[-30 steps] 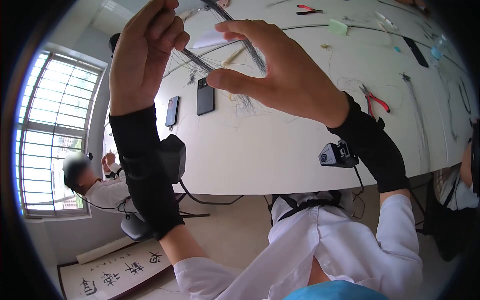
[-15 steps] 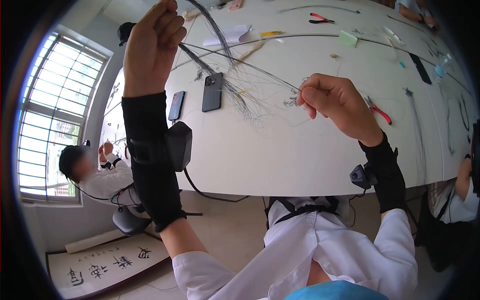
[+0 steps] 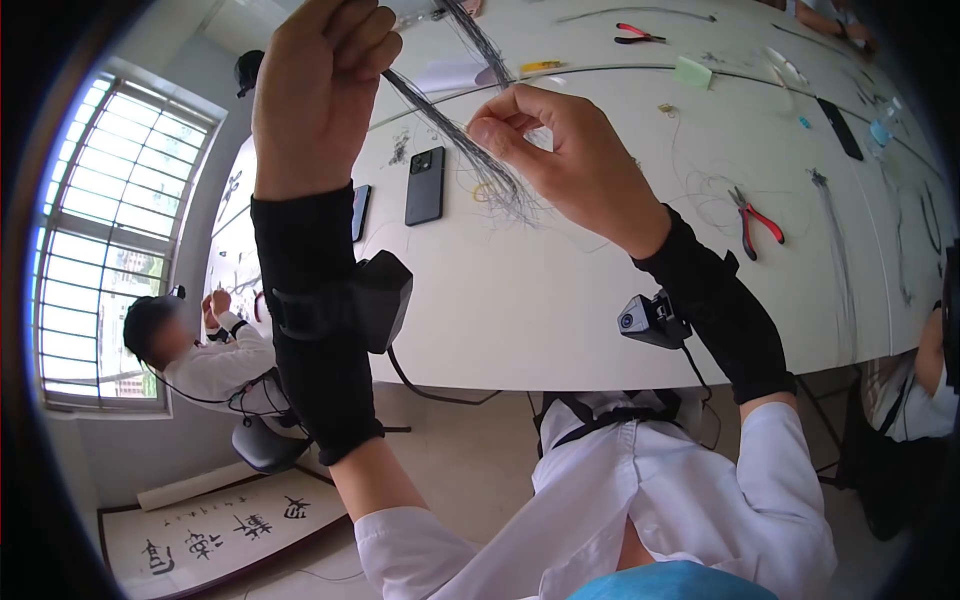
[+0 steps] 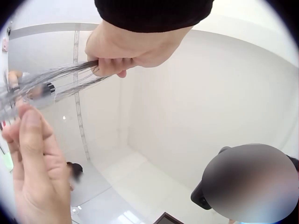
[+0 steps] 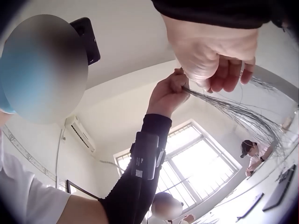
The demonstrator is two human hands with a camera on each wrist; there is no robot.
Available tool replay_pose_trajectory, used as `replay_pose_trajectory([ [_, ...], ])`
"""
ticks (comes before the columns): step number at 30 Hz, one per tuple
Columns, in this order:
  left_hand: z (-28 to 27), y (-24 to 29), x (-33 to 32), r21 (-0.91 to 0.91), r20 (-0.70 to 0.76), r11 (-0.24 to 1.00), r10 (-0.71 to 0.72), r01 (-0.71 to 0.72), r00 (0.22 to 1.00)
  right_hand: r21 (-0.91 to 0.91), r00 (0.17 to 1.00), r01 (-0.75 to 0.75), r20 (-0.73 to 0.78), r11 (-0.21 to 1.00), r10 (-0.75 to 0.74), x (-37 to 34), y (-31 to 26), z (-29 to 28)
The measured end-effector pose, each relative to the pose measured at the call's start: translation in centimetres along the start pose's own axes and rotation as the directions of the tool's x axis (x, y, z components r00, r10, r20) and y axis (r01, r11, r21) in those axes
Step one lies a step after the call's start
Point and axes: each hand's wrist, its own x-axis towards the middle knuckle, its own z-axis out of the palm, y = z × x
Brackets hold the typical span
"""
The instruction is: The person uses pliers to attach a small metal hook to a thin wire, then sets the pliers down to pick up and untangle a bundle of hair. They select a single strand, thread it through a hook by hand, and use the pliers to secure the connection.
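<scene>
Brought back to strands point(image 3: 438, 115) with right hand point(image 3: 580, 168), tips together, catch unclear | clamped on strands with left hand point(image 3: 322, 105) | above table point(image 3: 520, 340), inside near edge | work seemingly unfinished

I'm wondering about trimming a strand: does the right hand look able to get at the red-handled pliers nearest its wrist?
Probably yes: the pliers lie on the table to the right of the right hand, with nothing bulky seen over them or between.

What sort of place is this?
Likely a craft workroom: a long white table, metal pliers with red-and-black handles lying on it, and a bundle of thin dark wire-like strands in the person's left hand.
</scene>
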Motion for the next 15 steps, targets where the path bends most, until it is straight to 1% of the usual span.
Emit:
replay_pose_trajectory([
  [2,-0.9,0.3,0.2,0.001,0.005,1.000,0.018,-0.018,1.000,0.112,0.996,-0.083,-0.014,0.990,0.085,-0.9,0.3,-1.2],
  [3,-1.6,0.4,0.3,0.001,0.004,1.000,0.024,-0.024,1.000,0.234,0.986,-0.162,-0.002,0.959,0.167,-1.7,0.3,-1.8],
  [4,-2.4,0.4,0.5,-0.010,0.008,1.000,0.025,-0.025,1.000,0.256,0.978,-0.209,0.033,0.944,0.207,-2.5,0.4,-2.9],
  [6,-4.1,0.5,1.1,-0.032,0.023,0.999,0.032,-0.031,0.999,0.227,0.948,-0.319,0.051,0.920,0.315,-4.5,2.3,-5.1],
  [7,-4.9,0.9,1.3,-0.058,0.039,0.998,-0.021,0.023,0.999,0.331,0.926,-0.365,0.032,0.870,0.376,-5.4,2.7,-6.0],
  [9,-7.3,1.4,2.2,0.035,-0.005,0.999,-0.017,0.017,1.000,0.505,0.869,-0.435,0.019,0.746,0.494,-7.1,3.4,-8.0],
  [10,-8.4,1.6,2.7,0.086,-0.027,0.996,-0.014,0.017,1.000,0.523,0.850,-0.440,-0.018,0.730,0.526,-7.9,3.7,-8.9],
  [12,-10.3,2.0,3.3,0.073,0.033,0.996,-0.045,0.043,0.998,0.453,0.773,-0.587,0.067,0.671,0.630,-9.8,5.5,-12.1],
  [13,-10.9,2.2,3.2,0.067,0.060,0.996,-0.063,0.059,0.996,0.255,0.743,-0.656,0.057,0.710,0.666,-10.3,6.6,-13.1],
  [14,-10.4,2.4,2.8,0.043,0.057,0.998,-0.048,0.045,0.997,0.046,0.716,-0.698,0.034,0.715,0.697,-10.7,7.8,-14.0],
  [15,-9.2,2.5,2.2,0.018,0.055,0.999,-0.033,0.032,0.998,-0.165,0.692,-0.712,0.000,0.683,0.722,-11.1,8.7,-14.5],
])
